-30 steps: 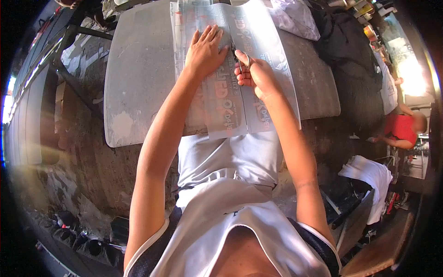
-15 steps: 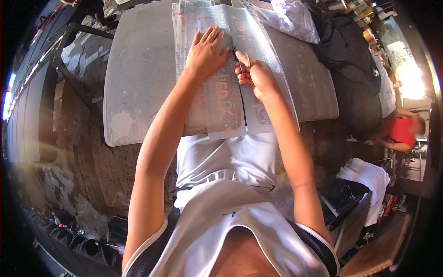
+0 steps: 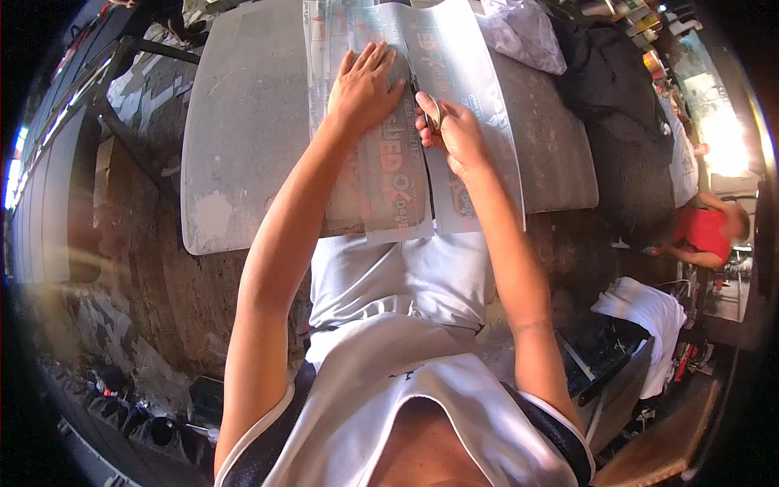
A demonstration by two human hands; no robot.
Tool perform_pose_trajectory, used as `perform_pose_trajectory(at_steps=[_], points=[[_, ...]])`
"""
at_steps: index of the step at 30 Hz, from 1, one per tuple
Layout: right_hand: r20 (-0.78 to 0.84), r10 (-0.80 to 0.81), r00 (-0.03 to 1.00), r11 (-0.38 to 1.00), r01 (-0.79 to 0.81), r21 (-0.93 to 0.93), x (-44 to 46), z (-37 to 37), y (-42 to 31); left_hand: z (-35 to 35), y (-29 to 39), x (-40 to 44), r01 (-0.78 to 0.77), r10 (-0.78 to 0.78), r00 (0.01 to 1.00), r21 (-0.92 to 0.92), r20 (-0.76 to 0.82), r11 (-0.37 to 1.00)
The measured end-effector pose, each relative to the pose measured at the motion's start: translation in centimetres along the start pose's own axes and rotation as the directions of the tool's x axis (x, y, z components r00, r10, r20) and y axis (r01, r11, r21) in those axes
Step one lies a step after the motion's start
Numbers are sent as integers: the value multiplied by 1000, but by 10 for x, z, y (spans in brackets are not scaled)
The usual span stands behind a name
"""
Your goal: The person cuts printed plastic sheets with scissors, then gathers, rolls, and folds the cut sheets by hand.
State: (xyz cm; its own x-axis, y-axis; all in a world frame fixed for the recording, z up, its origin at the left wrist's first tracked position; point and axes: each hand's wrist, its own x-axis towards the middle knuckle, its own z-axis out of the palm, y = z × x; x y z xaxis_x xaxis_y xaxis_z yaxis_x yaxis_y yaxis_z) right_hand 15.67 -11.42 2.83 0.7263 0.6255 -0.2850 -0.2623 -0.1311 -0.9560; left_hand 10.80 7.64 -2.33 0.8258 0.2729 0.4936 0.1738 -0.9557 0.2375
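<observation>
A printed translucent plastic sheet [image 3: 389, 174] lies over a grey board [image 3: 243, 130] in front of me. My left hand [image 3: 365, 88] rests flat on the sheet, its fingers spread and pointing away from me. Just right of it, my right hand [image 3: 454, 134] is wrapped round the handles of scissors [image 3: 435, 115], whose blades are at a slit in the sheet. From the blades the slit runs down to the sheet's near edge. The blades themselves are hard to make out.
A white plastic bag [image 3: 523, 36] lies at the board's far right corner, beside a dark cloth heap [image 3: 613, 122]. White cloth [image 3: 645, 316] hangs over something at the right. A person in red [image 3: 702, 231] is farther right. A metal frame [image 3: 122, 69] stands left.
The sheet's right part has shifted and its far right edge has changed shape. My right hand has turned slightly, with the scissors' handles tilted differently. My left hand has barely moved.
</observation>
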Motion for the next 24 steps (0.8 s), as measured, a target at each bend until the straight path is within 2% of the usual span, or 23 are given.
perform_pose_trajectory(at_steps=[9, 17, 24], points=[[16, -9, 1000, 1000, 9, 6, 3, -3, -2, -1, 0, 1, 2, -2, 1000, -9, 12, 1000], [42, -28, 999, 1000, 27, 15, 5, -3, 1, 3, 2, -1, -15, 12, 1000, 106, 28, 994], [40, -46, 998, 999, 46, 3, 4, -3, 1, 2, 2, -1, -24, 19, 999, 112, 51, 993]])
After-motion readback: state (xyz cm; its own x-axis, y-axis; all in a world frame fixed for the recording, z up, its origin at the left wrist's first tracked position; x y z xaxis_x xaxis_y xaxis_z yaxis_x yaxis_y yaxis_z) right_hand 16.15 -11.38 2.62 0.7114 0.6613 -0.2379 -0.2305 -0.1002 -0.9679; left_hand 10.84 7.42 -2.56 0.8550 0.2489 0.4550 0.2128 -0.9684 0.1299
